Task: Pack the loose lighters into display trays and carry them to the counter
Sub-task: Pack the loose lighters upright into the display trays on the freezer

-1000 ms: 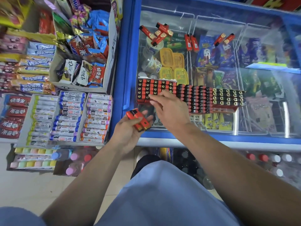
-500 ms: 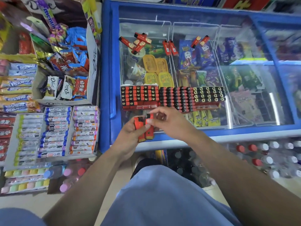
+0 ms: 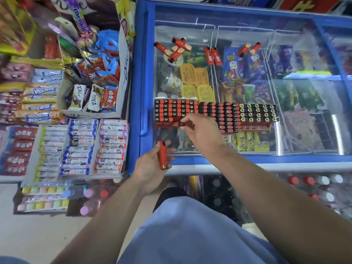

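— Three display trays (image 3: 215, 116) sat side by side on the glass lid of the blue freezer (image 3: 144, 77), seen from the head camera, and the person was at the leftmost one. What was the right hand (image 3: 200, 133) doing?

— It pinched one red lighter (image 3: 183, 124) between thumb and forefinger tips, the other fingers curled loosely behind. The lighter lay nearly level, its black cap toward the left, right at the near row of the left tray (image 3: 175, 113), touching or almost touching it; I couldn't tell which.

— And how should that step have gone, to your eye?

— I'd have tipped the lighter upright, cap up like its neighbours, lined it over a free slot in the near row and pressed it straight down, keeping the tray from sliding on the glass. Forcing it in at a slant could have knocked the packed ones askew.

— The left hand (image 3: 152, 164)?

— Lower, near the freezer's front edge, well short of the trays. Its fingers were wrapped around another red lighter (image 3: 162, 156), held upright in the palm, thumb along its side.

— Any more waiting?

— Several loose lighters (image 3: 176, 48) lay scattered on the glass farther back, well apart from both hands, so the packing looked far from done.
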